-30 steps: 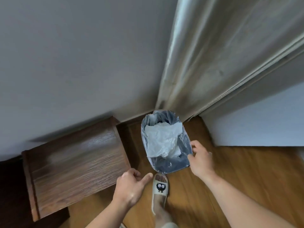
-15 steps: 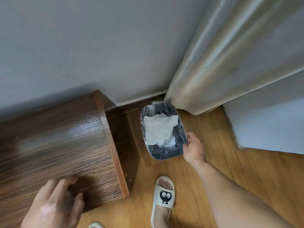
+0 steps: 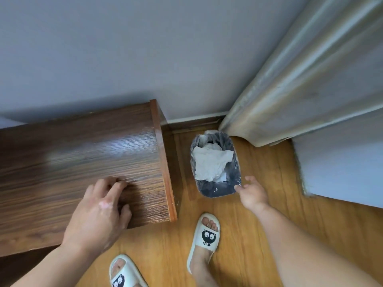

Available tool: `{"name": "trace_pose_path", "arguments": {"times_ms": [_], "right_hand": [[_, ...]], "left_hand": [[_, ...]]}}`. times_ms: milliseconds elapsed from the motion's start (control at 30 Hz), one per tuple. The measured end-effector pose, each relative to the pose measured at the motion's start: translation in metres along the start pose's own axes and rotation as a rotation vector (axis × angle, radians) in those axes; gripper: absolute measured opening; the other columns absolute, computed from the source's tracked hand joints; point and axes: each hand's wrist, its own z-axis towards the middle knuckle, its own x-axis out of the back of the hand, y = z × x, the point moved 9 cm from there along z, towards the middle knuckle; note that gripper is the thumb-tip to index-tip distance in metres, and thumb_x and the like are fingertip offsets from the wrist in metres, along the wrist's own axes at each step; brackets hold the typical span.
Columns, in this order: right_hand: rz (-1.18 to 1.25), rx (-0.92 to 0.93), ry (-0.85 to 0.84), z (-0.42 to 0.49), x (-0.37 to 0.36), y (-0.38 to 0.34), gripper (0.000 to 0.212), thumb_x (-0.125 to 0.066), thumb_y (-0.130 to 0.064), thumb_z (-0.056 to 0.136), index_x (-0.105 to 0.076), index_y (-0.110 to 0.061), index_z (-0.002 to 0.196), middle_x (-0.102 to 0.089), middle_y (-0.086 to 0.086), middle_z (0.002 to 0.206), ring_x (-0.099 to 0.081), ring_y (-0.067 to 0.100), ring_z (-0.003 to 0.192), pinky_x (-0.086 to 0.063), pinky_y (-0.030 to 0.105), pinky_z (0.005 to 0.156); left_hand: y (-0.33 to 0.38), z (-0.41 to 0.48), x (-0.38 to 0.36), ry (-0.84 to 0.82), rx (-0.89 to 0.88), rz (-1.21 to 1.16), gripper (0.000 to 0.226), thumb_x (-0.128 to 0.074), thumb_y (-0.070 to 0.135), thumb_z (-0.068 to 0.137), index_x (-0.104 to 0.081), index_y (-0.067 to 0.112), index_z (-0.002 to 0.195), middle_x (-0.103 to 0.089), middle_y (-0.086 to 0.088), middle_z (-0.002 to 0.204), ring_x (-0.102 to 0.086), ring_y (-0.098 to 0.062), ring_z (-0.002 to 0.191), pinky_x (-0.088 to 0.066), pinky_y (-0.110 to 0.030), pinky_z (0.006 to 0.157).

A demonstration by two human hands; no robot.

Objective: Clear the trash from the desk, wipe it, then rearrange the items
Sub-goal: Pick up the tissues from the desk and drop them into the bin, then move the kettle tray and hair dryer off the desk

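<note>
A small grey trash bin [image 3: 219, 192] lined with a clear bag stands on the wooden floor between the desk and the curtain. Crumpled white paper [image 3: 211, 162] fills most of it. My right hand [image 3: 251, 192] is at the bin's near right corner, fingers spread, with its fingertips touching the rim. My left hand [image 3: 99, 214] rests palm down on the dark wooden desk [image 3: 83, 154] near its right end, fingers apart and holding nothing.
A grey wall runs behind the desk. A pale curtain [image 3: 300, 79] hangs at the right, its hem beside the bin. A white panel [image 3: 342, 166] stands at the far right. My feet in white slippers [image 3: 207, 235] are on the floor.
The view has shifted so more of the desk shows. My left hand moved up onto the desk top. My right hand loosened from the bin's rim and its fingers spread.
</note>
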Motion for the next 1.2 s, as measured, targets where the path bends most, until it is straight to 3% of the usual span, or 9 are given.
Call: {"name": "trace_pose_path", "arguments": {"times_ms": [67,167,367,533,733,867,1200], "right_hand": [[-0.074,0.010,-0.022,-0.026,0.017,-0.001,0.053,-0.061,-0.033,0.099,-0.042,-0.019,0.146,-0.063,-0.003,0.097,-0.061,0.022,0.095,-0.047,0.029,0.084],[-0.196,0.076,-0.063,-0.077,0.044,-0.016,0.054,-0.062,-0.033,0.098,-0.043,-0.020,0.147,-0.063,0.008,0.133,-0.063,0.026,0.112,-0.049,0.029,0.090],[-0.453,0.283,-0.119,-0.206,0.102,-0.089,0.050,-0.062,-0.034,0.097,-0.048,-0.020,0.143,-0.062,0.002,0.136,-0.059,0.021,0.123,-0.047,0.029,0.098],[-0.589,0.464,-0.132,-0.319,0.124,-0.166,0.047,-0.063,-0.040,0.093,-0.055,-0.020,0.135,-0.064,0.002,0.133,-0.059,0.022,0.123,-0.048,0.032,0.099],[-0.735,0.670,-0.132,-0.446,0.095,-0.243,0.049,-0.062,-0.044,0.092,-0.055,-0.025,0.136,-0.064,-0.001,0.133,-0.060,0.019,0.121,-0.047,0.032,0.101],[-0.824,0.772,-0.128,-0.529,0.056,-0.276,0.048,-0.063,-0.045,0.093,-0.054,-0.028,0.136,-0.064,-0.003,0.134,-0.061,0.016,0.121,-0.046,0.029,0.101],[-0.833,0.929,-0.138,-0.686,-0.062,-0.344,0.046,-0.064,-0.047,0.092,-0.056,-0.031,0.134,-0.064,-0.007,0.133,-0.061,0.009,0.117,-0.044,0.021,0.096]], "left_hand": [[-0.003,-0.014,-0.002,-0.118,0.019,-0.009,0.049,-0.054,0.037,0.079,-0.059,0.018,0.123,-0.053,-0.004,0.114,-0.054,-0.029,0.096,-0.056,-0.043,0.079],[0.000,-0.044,0.023,-0.205,0.053,-0.014,0.043,-0.053,0.038,0.084,-0.054,0.024,0.125,-0.050,0.002,0.113,-0.051,-0.021,0.098,-0.052,-0.037,0.084],[-0.003,-0.124,0.124,-0.226,0.158,-0.051,0.048,-0.048,0.047,0.091,-0.040,0.029,0.135,-0.050,0.006,0.117,-0.052,-0.018,0.110,-0.047,-0.032,0.093],[-0.028,-0.211,0.201,-0.132,0.215,-0.143,0.049,-0.053,0.047,0.089,-0.045,0.027,0.132,-0.057,0.005,0.115,-0.058,-0.021,0.106,-0.051,-0.036,0.085],[-0.095,-0.303,0.239,-0.115,0.341,-0.211,0.045,-0.050,0.049,0.090,-0.046,0.025,0.128,-0.056,0.003,0.114,-0.058,-0.022,0.109,-0.052,-0.038,0.089],[-0.160,-0.368,0.251,-0.077,0.468,-0.382,0.052,-0.052,0.049,0.088,-0.043,0.028,0.134,-0.057,0.003,0.119,-0.059,-0.020,0.111,-0.052,-0.036,0.093],[-0.312,-0.499,0.268,0.070,0.682,-0.653,0.053,-0.055,0.047,0.090,-0.045,0.028,0.139,-0.058,0.004,0.134,-0.056,-0.014,0.121,-0.049,-0.029,0.099]]}}
